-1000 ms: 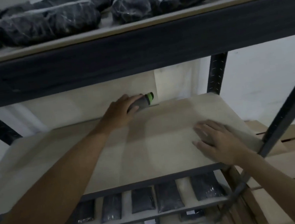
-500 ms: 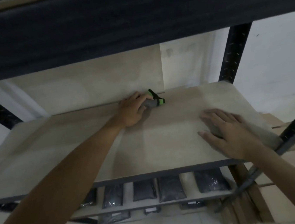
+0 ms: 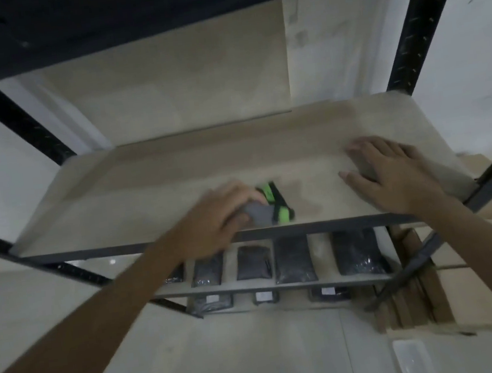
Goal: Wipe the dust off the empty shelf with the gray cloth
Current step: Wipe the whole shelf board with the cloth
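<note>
Gray cloth (image 3: 258,215) with bright green and black trim sits bunched under your left hand (image 3: 217,217), your fingers curled over it and pressing it onto the shelf (image 3: 153,193). Only the cloth's right end pokes out past your fingertips, green edge outermost, and it lies close to the shelf's front edge, a little left of the middle. The hand is motion-blurred, so you cannot tell exactly how tightly it grips. Your left forearm crosses the shelf's dark front rail from below.

Your right hand (image 3: 390,176) lies flat on the same shelf, toward its right end, fingers spread and palm down, holding nothing and well apart from the cloth. Pale wood shows bare across the rest of the board.

Below the shelf, a lower tier carries a row of dark plastic-wrapped packets (image 3: 293,260). Black metal uprights (image 3: 413,26) frame the shelf at its back corners, and flat cardboard pieces (image 3: 416,295) stand beside its lower right.
</note>
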Tool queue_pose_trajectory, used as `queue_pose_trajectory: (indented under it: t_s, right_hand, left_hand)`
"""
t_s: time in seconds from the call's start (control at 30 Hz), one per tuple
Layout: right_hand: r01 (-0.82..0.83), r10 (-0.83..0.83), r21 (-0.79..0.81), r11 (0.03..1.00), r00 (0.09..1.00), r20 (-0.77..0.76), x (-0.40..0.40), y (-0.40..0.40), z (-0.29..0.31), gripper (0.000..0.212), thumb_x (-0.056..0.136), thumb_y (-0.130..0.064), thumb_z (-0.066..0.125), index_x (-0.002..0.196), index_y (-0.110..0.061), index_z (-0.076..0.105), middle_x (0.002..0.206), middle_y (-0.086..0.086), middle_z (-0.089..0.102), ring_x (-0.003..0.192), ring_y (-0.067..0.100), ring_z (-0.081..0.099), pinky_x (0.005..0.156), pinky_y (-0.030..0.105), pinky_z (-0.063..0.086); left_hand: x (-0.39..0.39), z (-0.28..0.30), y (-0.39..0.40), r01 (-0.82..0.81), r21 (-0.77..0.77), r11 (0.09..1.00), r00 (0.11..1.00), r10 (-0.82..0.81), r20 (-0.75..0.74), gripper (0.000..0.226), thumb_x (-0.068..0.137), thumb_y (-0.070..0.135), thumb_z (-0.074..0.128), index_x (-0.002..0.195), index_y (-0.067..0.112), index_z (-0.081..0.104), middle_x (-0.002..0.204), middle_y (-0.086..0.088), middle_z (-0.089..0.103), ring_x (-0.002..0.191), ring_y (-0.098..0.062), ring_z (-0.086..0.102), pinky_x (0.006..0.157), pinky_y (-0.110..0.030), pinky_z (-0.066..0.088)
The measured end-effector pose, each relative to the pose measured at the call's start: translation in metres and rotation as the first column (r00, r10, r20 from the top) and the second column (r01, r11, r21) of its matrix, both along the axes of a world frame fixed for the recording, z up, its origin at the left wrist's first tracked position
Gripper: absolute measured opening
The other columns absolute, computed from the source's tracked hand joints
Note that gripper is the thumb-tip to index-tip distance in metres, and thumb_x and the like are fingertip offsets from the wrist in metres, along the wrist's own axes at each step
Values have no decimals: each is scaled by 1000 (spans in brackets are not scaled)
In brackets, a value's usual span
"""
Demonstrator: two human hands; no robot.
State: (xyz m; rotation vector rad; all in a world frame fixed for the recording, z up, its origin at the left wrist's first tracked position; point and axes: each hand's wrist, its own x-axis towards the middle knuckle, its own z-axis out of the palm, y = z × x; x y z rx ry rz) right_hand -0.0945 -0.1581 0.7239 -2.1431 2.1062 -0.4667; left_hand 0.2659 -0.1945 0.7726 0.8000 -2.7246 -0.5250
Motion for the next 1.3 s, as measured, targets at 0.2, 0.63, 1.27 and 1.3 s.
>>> queue_pose_trajectory:
  t_s: [0.2,0.63,1.27,1.3]
  right_hand:
    - [-10,10,9,1000,1000,0,-1,1,0,54,98,-63,36,143,-33,36,154,-4,38,141,22,35,114,45,25]
    - [-26,22,35,999,992,121,5,8,13,48,96,-58,46,135,-30,43,145,0,44,135,26,41,112,46,28]
    - [-367,13,66,928,208,978,95,193,90,47,81,-4,79,123,-12,58,111,1,75,104,20,72,78,30,60]
    - [-323,9,68,944,233,972,91,199,88,51,80,-6,81,123,-13,56,111,0,75,103,17,72,78,29,60]
  left_hand:
    - [-27,-4,-119,-366,-139,920,924,377,64,31,99,16,52,129,20,53,123,-10,51,114,-30,53,99,-49,41]
    - [4,-32,96,-197,160,967,974,212,-79,23,106,25,40,119,16,55,103,6,54,79,-11,55,72,-31,47]
    - [-69,30,255,-384,729,567,352,820,-452,38,88,43,70,100,8,65,95,-12,77,94,-31,74,83,-63,58]
    - [-73,26,260,-369,745,556,348,826,-444,38,88,42,72,101,7,65,95,-11,77,95,-31,74,85,-61,58]
